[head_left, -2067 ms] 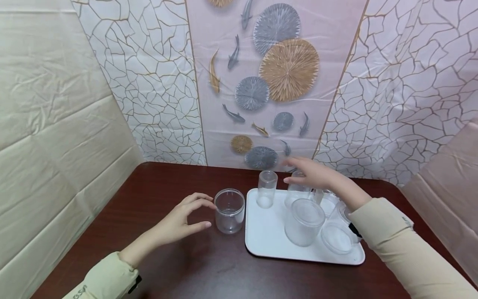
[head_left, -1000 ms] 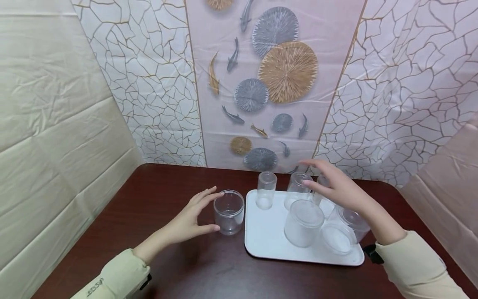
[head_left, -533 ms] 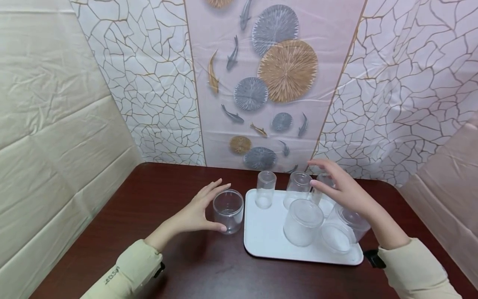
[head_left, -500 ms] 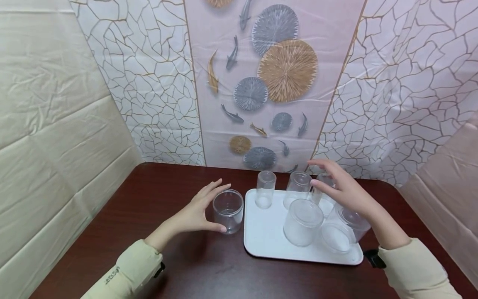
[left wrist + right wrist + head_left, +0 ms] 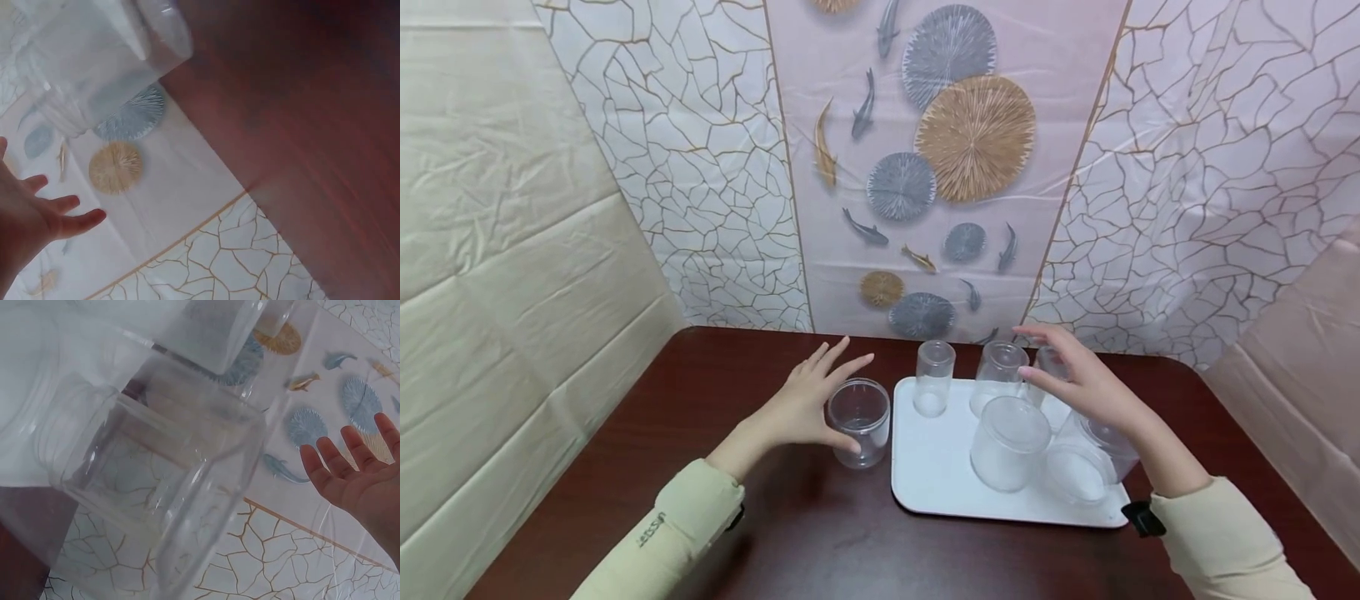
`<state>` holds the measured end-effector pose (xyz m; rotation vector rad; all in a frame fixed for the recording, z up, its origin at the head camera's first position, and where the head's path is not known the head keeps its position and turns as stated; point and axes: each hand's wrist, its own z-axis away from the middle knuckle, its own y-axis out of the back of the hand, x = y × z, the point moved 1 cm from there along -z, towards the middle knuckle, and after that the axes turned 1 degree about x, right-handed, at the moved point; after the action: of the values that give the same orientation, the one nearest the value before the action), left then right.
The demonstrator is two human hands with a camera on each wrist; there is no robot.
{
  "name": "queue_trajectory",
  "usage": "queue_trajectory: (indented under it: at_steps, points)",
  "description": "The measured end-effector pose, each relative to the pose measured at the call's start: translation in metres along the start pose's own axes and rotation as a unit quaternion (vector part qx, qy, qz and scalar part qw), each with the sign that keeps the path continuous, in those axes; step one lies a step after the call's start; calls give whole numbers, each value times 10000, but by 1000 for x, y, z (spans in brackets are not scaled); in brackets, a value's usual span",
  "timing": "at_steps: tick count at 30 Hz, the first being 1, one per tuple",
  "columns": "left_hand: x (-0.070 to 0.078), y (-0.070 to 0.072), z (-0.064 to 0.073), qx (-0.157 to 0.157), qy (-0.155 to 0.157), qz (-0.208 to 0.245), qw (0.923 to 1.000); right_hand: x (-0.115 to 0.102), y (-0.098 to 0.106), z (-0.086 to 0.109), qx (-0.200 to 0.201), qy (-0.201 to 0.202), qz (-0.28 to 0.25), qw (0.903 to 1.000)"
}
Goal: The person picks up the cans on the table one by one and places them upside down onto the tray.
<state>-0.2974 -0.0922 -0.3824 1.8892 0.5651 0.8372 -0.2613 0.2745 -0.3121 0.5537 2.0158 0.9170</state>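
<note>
A clear, wide jar (image 5: 860,429) stands upright on the table, mouth up, left of a white tray (image 5: 925,479). My left hand (image 5: 805,407) is beside it, fingers spread past its far left side and thumb in front; contact cannot be made out. In the left wrist view the same hand (image 5: 34,219) has its fingers apart. Over the tray's back right hovers my right hand (image 5: 1090,385), holding nothing, nearest a clear jar (image 5: 1048,362) and a second tall jar (image 5: 1000,371). The right wrist view shows that hand (image 5: 365,478) with fingers extended near clear jars.
On the tray, a narrow jar (image 5: 934,379) stands at the back left and a large jar (image 5: 1011,442) near the middle. More clear jars (image 5: 1078,475) crowd its right side, partly overlapping. A dark red table (image 5: 820,550) meets a patterned cloth (image 5: 722,167) behind.
My left hand has moved right and away from me, reaching around the upright jar with fingers spreading. My right hand shifted right earlier, then slightly left. The jars and tray stay put.
</note>
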Motion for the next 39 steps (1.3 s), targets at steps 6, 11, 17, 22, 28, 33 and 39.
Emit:
queue_trajectory:
  at_steps: [6, 11, 17, 22, 28, 33, 39]
  points:
    - [2, 0, -19, -699, 271, 262, 9968, -1, -4, -1, 141, 306, 161, 9993]
    - [5, -2, -32, -1059, 249, 210, 9938, -1, -6, 0, 151, 280, 100, 9994]
    - [8, -5, -42, -1341, 251, 282, 9903, 0, -7, 1, 116, 208, 73, 9997]
    - [15, -2, -46, -1724, 473, 233, 9836, 0, -7, 1, 63, 104, -3, 9999]
    - [25, 1, -44, -2491, 770, -31, 9654, 0, -9, 1, 42, 25, -100, 9999]
    - [28, -1, -46, -2525, 708, -216, 9648, 1, -14, 1, 19, 66, -94, 9999]
    - [27, -7, -51, -2623, 561, -590, 9615, 2, -17, -1, 86, 167, 77, 9998]
